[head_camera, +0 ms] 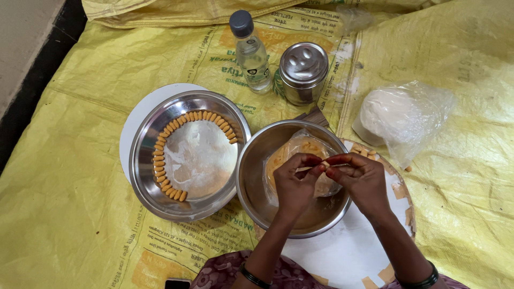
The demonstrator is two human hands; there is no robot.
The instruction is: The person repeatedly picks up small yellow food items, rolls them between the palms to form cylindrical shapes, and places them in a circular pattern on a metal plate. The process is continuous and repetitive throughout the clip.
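My left hand and my right hand meet over a steel bowl, fingertips pinched together on a thin pale strip of dough. Inside the bowl lies a clear plastic bag of orange dough. To the left sits a wide steel plate with several small orange dough pieces lined in a curve along its rim; its floured middle is bare.
A clear bottle with a grey cap and a lidded steel canister stand at the back. A plastic bag of white dough lies right. A round white board lies under the bowl. Yellow woven sacks cover the floor.
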